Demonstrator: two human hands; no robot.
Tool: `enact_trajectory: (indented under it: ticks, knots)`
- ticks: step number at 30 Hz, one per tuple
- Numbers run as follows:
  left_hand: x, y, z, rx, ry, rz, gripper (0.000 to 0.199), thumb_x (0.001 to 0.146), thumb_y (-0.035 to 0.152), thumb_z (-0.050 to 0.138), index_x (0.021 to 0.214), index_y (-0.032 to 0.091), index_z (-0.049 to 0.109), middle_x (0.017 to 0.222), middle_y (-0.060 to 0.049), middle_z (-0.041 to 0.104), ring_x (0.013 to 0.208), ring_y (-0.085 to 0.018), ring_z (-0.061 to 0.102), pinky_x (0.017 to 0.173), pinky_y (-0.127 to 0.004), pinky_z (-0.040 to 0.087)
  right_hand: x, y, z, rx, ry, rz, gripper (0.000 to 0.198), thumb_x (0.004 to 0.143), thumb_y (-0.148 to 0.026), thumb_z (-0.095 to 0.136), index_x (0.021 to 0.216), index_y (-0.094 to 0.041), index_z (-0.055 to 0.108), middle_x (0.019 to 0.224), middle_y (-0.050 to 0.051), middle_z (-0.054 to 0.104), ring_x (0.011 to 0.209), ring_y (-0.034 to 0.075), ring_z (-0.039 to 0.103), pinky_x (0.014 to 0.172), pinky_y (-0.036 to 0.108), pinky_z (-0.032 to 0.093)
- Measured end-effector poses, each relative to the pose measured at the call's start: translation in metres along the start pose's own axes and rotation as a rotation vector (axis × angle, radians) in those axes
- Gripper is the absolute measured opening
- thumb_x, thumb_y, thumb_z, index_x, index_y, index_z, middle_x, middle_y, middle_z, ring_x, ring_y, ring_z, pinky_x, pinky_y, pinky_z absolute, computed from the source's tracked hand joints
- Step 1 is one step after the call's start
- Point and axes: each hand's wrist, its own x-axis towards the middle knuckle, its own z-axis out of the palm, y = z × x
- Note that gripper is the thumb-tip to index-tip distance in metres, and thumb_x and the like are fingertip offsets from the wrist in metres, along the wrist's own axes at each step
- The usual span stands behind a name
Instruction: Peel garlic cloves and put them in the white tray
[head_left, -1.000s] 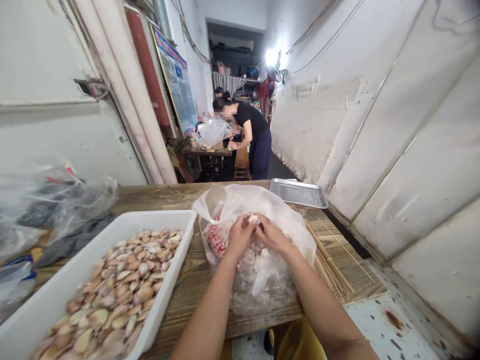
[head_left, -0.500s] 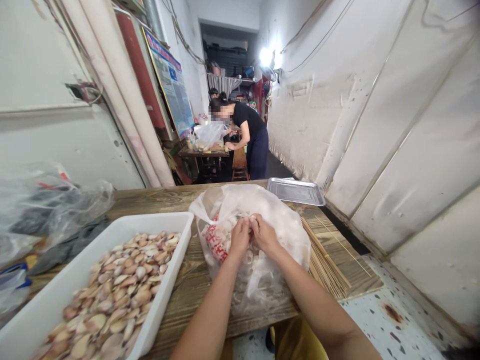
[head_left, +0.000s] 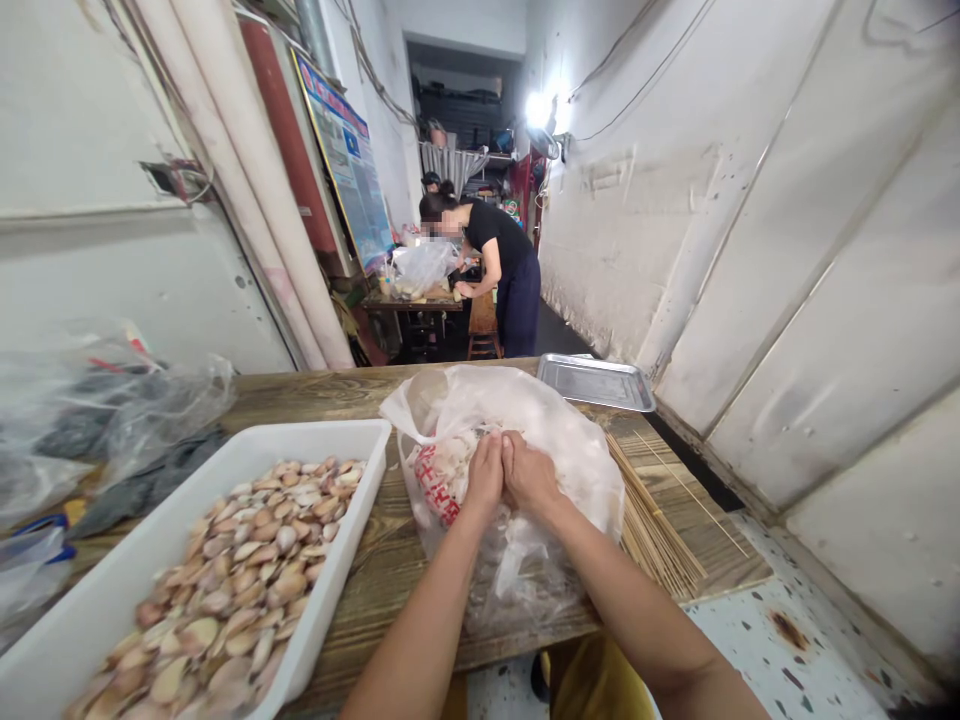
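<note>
My left hand (head_left: 487,470) and my right hand (head_left: 529,470) meet side by side over an opened white plastic bag (head_left: 577,470) with red lettering. Their fingers are curled in and closed, thumbs nearly touching; whatever lies between them is hidden. Pale, papery garlic skins (head_left: 456,452) fill the bag's mouth around my hands. To the left stands a white plastic tub (head_left: 330,590) holding many loose, unpeeled garlic cloves (head_left: 247,560).
Bamboo skewers (head_left: 652,525) lie right of the bag on the wooden table (head_left: 360,600). Behind them rests a metal tray (head_left: 596,382). Crumpled plastic bags (head_left: 157,410) are at far left. Further back, a person (head_left: 502,240) bends over another table (head_left: 412,300).
My fingers have curled further down between my hands, which stay together over the bag. The view has shifted slightly. The person behind still bends over the other table.
</note>
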Motion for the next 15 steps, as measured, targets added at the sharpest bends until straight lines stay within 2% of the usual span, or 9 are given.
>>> enact_trajectory:
  ticks: [3, 8, 11, 15]
  knots:
    - [0.0, 0.002, -0.002, 0.096, 0.02, 0.018, 0.036, 0.085, 0.045, 0.034, 0.072, 0.017, 0.052, 0.071, -0.001, 0.055, 0.069, -0.014, 0.051, 0.067, -0.027, 0.041, 0.0, 0.0, 0.0, 0.018, 0.038, -0.005, 0.042, 0.093, -0.034, 0.011, 0.103, -0.015, 0.048, 0.074, 0.007, 0.063, 0.065, 0.017, 0.058, 0.058, 0.026, 0.033]
    - [0.003, 0.005, -0.009, 0.256, -0.042, 0.055, 0.031, 0.085, 0.039, 0.035, 0.069, 0.017, 0.051, 0.068, -0.001, 0.054, 0.068, -0.014, 0.049, 0.068, -0.028, 0.038, 0.002, 0.008, 0.004, 0.197, 0.083, -0.032, 0.036, 0.092, -0.032, 0.018, 0.094, -0.015, 0.05, 0.076, 0.007, 0.062, 0.069, 0.017, 0.057, 0.063, 0.026, 0.036]
    - [0.004, 0.006, -0.012, 0.141, -0.088, 0.046, 0.034, 0.084, 0.043, 0.037, 0.068, 0.017, 0.051, 0.067, -0.001, 0.053, 0.067, -0.013, 0.048, 0.066, -0.026, 0.039, 0.003, 0.011, 0.003, 0.342, 0.088, -0.021, 0.038, 0.092, -0.038, 0.02, 0.094, -0.018, 0.052, 0.077, 0.004, 0.061, 0.072, 0.016, 0.056, 0.068, 0.026, 0.039]
    - [0.005, 0.005, -0.01, -0.113, -0.101, -0.075, 0.036, 0.08, 0.051, 0.042, 0.076, 0.017, 0.053, 0.066, 0.002, 0.052, 0.06, -0.01, 0.046, 0.055, -0.021, 0.038, 0.004, 0.012, -0.004, 0.572, 0.016, 0.089, 0.049, 0.091, -0.048, 0.016, 0.101, -0.021, 0.056, 0.085, 0.003, 0.061, 0.085, 0.017, 0.057, 0.078, 0.029, 0.041]
